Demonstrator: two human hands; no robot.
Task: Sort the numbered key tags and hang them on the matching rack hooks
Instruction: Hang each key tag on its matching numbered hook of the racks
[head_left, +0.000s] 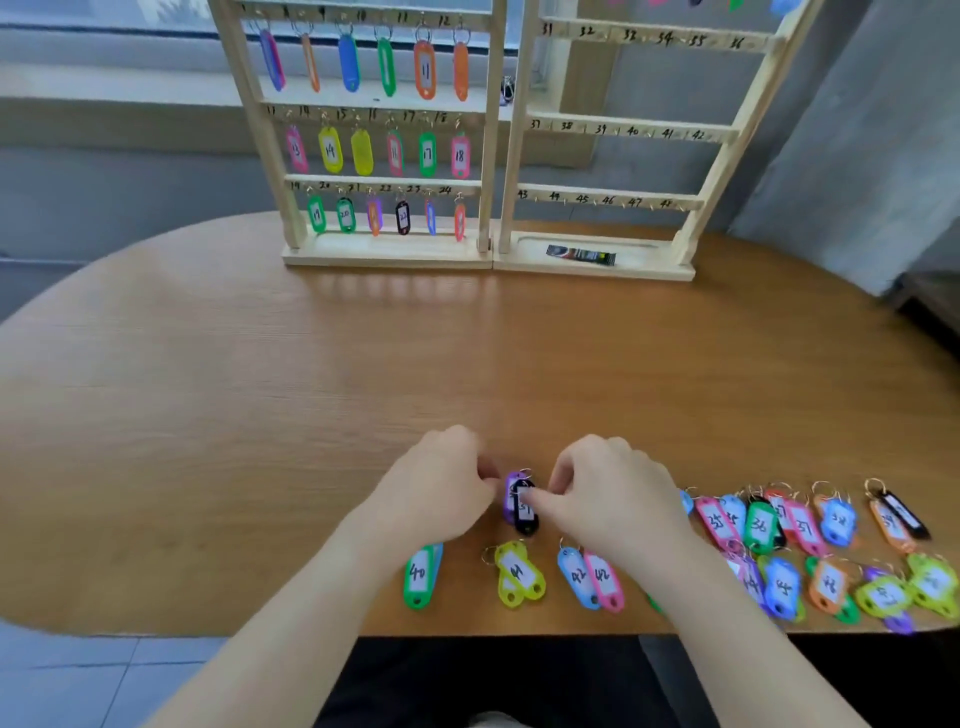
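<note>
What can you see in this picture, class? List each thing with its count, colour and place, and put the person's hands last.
Rack: one, pale wood, two panels, table's far edge.
Hung tags: eighteen visible, mixed colours, left panel.
Hooks 31 to 48: bare, right panel.
Dark packet: one, rack base.
Loose tags: many, mixed colours, near edge.
Purple and black tags: two, between the hands.
Table: one, brown wood.
Left hand, right hand: both pinching those two tags.

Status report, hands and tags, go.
Both hands, left and right, pinching the black and purple tag pair on the table. Right rack hooks 31 to 48 bare. Nothing blocking the way.
</note>
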